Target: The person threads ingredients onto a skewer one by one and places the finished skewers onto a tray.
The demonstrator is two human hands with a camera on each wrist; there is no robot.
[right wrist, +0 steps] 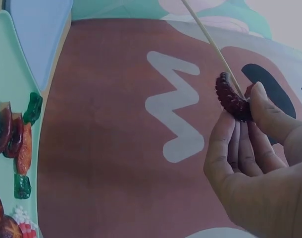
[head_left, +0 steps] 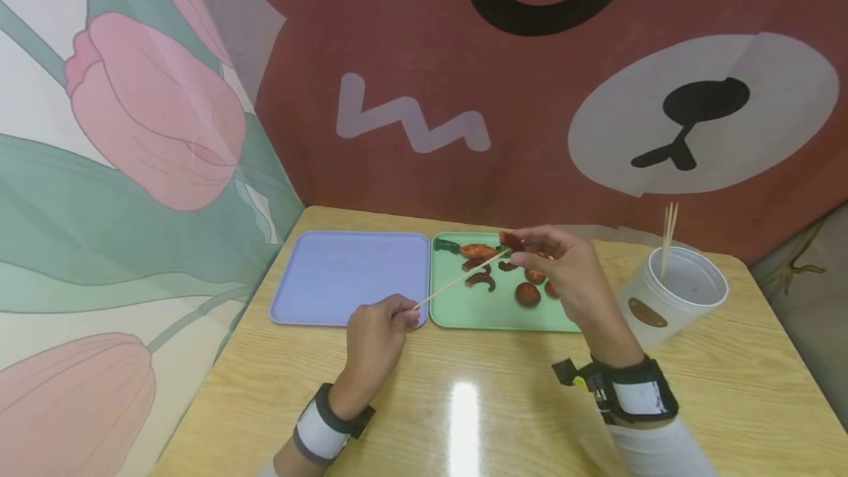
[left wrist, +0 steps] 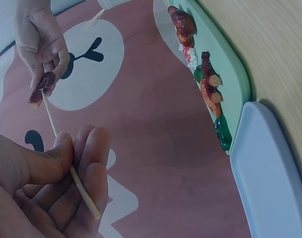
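Observation:
My left hand [head_left: 376, 338] pinches a thin bamboo skewer [head_left: 457, 283] between thumb and fingers near its lower end. The stick slants up to the right. In my right hand [head_left: 563, 271], thumb and fingertips hold a dark red, curved toy octopus tentacle [right wrist: 231, 99] with ridged suckers. The skewer's far end meets this piece; how deep it goes in is hidden. Below the right hand lies a green tray [head_left: 464, 315] with more tentacle pieces [head_left: 480, 281], brown mushroom caps [head_left: 528, 294], an orange piece [head_left: 478, 250] and a dark green piece [head_left: 447, 246].
A blue-purple tray [head_left: 358, 271] adjoins the green one on its left. At the right stands a white bucket [head_left: 669, 293] with several skewers [head_left: 669, 238] leaning in it. A printed cloth [head_left: 411, 190] hangs behind the wooden table [head_left: 411, 403].

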